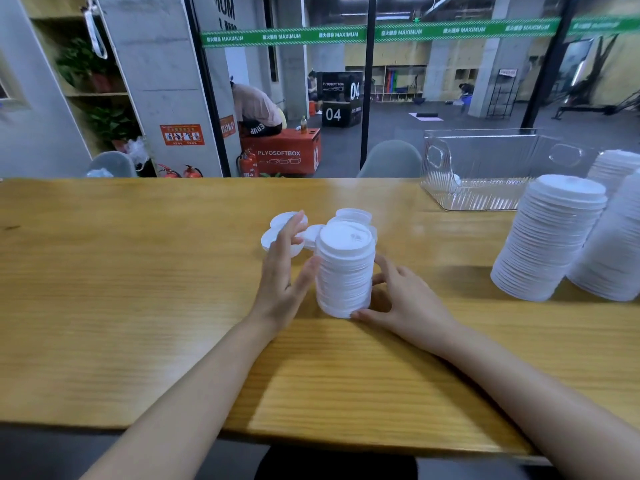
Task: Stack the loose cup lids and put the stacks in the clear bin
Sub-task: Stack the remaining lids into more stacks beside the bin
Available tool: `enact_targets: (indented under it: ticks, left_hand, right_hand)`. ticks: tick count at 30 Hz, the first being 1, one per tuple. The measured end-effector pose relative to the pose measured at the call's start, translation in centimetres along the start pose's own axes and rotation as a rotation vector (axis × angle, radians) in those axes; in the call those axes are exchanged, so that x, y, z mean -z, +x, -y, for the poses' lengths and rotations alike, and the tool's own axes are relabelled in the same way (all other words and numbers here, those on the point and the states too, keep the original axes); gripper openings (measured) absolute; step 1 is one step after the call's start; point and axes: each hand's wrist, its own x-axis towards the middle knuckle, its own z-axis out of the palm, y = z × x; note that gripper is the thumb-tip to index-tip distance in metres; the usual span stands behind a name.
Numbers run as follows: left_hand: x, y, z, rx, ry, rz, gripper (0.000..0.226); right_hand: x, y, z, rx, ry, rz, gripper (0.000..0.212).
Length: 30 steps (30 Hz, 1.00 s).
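A tall stack of white cup lids (346, 271) stands upright at the middle of the wooden table (138, 271). My left hand (282, 271) is beside its left side with straight fingers, the thumb touching the stack. My right hand (405, 299) rests at the stack's base on the right, fingers curved round its lower edge. Several loose white lids (282, 230) lie just behind my left hand, and one more loose lid (353, 214) sits behind the stack. The clear bin (478, 168) stands at the back right with one lid visible inside.
Three tall lid stacks (550, 237) lean at the right edge of the table, in front of the bin. A glass wall runs behind the table, with chair backs (391, 159) just beyond the far edge. The near table edge is by my forearms.
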Motion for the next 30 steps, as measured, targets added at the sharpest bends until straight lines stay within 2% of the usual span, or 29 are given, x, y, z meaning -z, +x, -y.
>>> enact_targets:
  ticks: [2,7,14,18,21,27,30]
  left_hand:
    - [0.0,0.2,0.1,-0.075,0.021,-0.093,0.048]
    - [0.2,1.3,0.5,-0.190,0.151,-0.213,0.040]
    - [0.3,1.5,1.2,-0.143,0.147,-0.231,0.034]
    - [0.4,1.5,1.0,-0.139,0.151,-0.244,0.034]
    - [0.9,2.1,1.0,-0.177,0.207,-0.224,0.035]
    - [2.3,4.1,3.5,-0.372,0.339,-0.051,0.037]
    - [2.2,4.2,4.4,-0.421,0.334,-0.008,0.042]
  right_hand:
    - [-0.3,0.9,0.3,0.018,-0.014,0.021,0.094]
    - [-0.9,4.2,0.7,0.046,0.001,0.057,0.088]
    - [-1.6,5.9,-0.7,0.129,0.043,0.042,0.086]
    - [0.0,5.7,-2.4,0.097,0.000,-0.106,0.073]
    - [1.0,6.3,-3.0,0.081,-0.105,-0.140,0.061]
    - [1.1,9.3,-4.2,0.170,-0.370,0.010,0.064]
    - [0.4,10.5,-5.0,0.256,-0.402,-0.073,0.054]
